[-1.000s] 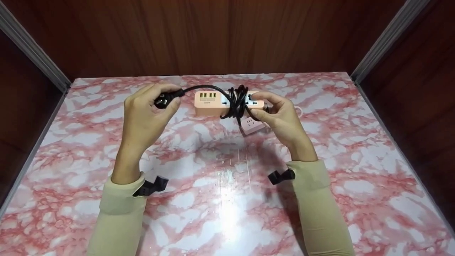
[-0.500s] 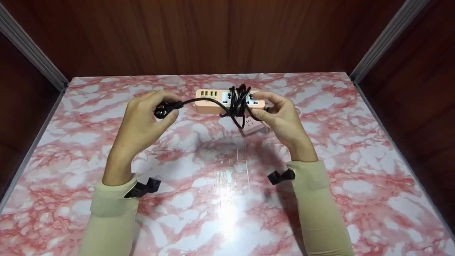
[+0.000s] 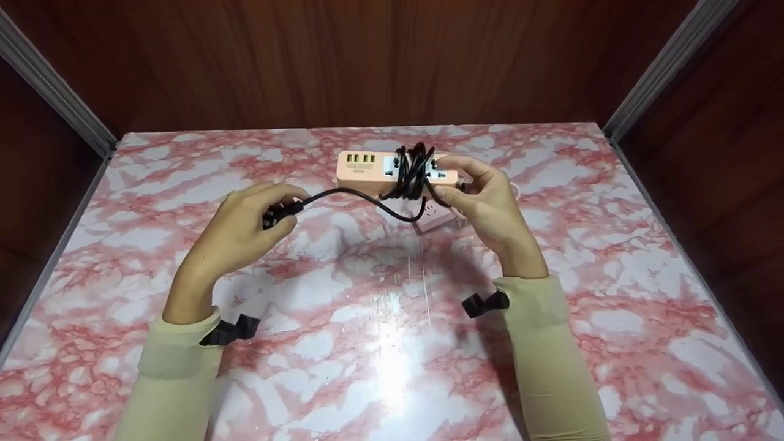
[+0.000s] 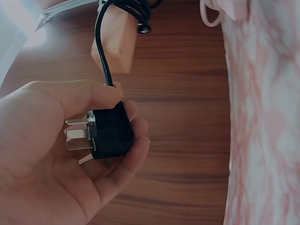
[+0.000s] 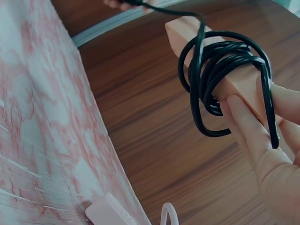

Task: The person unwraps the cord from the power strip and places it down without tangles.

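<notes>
An orange power strip [image 3: 361,173] with USB ports and white sockets is held above the table. My right hand [image 3: 490,199] grips its right end between thumb and fingers. Several loops of black cord [image 3: 413,174] wrap round the strip's middle; the right wrist view shows these coils [image 5: 229,61] hanging loosely. A free length of cord runs left to a black plug [image 4: 112,131], which my left hand [image 3: 245,223] holds by its body. In the left wrist view, the metal prongs [image 4: 78,134] point toward the palm.
Behind and below the strip, a smaller pink power strip [image 3: 433,217] lies on the marbled table [image 3: 343,343], partly covered; its pale cord loop [image 5: 169,214] shows in the right wrist view. Brown wood-grain panels [image 3: 367,61] enclose the back and sides.
My left hand has moved down and slightly left with the plug, and the free cord between plug and coils now sags lower, in front of the strip. My right hand stays nearly still.
</notes>
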